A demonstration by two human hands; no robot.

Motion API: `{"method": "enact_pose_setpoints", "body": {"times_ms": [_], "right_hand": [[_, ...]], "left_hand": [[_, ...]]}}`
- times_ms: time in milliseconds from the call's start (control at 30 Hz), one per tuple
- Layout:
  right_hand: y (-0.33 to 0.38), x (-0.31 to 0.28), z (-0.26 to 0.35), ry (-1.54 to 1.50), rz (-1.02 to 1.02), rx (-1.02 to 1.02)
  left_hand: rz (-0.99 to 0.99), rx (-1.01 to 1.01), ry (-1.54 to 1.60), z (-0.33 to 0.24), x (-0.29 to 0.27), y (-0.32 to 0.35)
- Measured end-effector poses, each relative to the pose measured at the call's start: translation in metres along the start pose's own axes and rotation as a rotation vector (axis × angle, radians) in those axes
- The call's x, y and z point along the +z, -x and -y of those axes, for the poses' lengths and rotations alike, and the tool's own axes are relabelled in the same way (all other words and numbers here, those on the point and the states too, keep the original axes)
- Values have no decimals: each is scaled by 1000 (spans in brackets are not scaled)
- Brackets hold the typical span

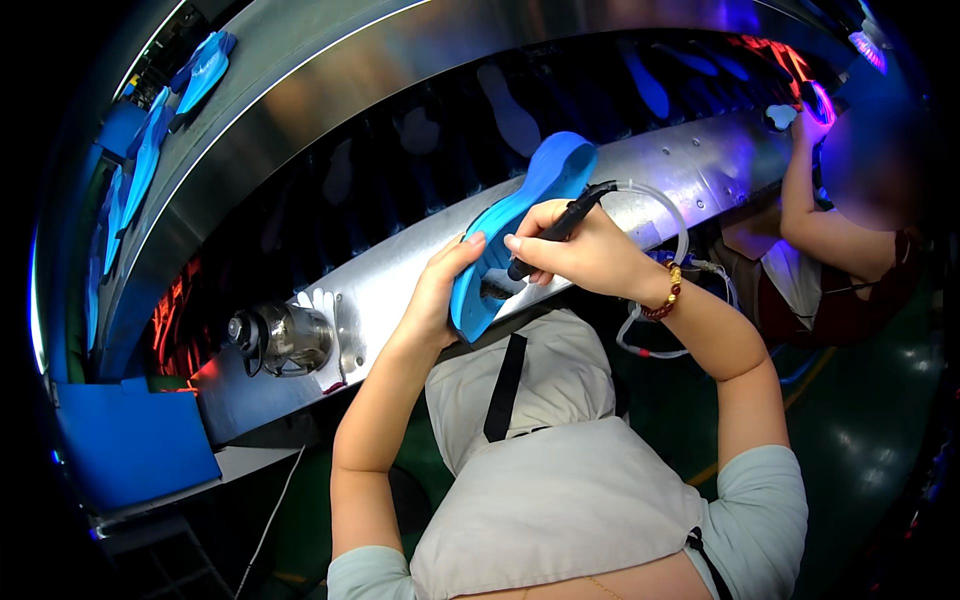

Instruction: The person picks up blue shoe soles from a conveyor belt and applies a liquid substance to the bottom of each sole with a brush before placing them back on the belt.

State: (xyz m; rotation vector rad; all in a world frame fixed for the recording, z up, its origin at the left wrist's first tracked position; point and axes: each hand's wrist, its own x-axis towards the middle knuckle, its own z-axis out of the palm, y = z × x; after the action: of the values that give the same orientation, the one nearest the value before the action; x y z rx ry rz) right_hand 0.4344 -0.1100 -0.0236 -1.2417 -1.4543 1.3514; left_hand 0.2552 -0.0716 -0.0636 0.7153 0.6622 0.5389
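Observation:
My left hand (440, 290) grips a bright blue shoe sole (520, 225) from behind, holding it upright and tilted over the metal edge of a conveyor. My right hand (580, 250) holds a black pen-like tool (555, 232) with a clear hose (660, 205) running off its rear end. The tool's tip touches the sole's inner face near its lower half. A beaded bracelet sits on my right wrist.
A dark conveyor belt (400, 170) carries several soles past. A metal roller (280, 340) sits at the left end, a blue box (130, 440) below it. More blue soles (150, 150) rest on the upper left. Another person (830, 240) works at the right.

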Motion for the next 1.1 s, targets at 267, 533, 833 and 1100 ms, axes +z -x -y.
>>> {"method": "enact_pose_setpoints", "body": {"times_ms": [267,533,833,1100], "right_hand": [[-18,0,-15,-154,-112,73],[-30,-41,-62,-301,-463,28],[2,12,-83,-171,-313,-77],[66,-24,-77,-834,-235,-97]], "left_hand": [[-77,112,-30,10,-4,-5],[-223,113,45,24,-10,3],[-94,69,349,35,-28,-6],[58,560,106,-83,-2,25]]}}
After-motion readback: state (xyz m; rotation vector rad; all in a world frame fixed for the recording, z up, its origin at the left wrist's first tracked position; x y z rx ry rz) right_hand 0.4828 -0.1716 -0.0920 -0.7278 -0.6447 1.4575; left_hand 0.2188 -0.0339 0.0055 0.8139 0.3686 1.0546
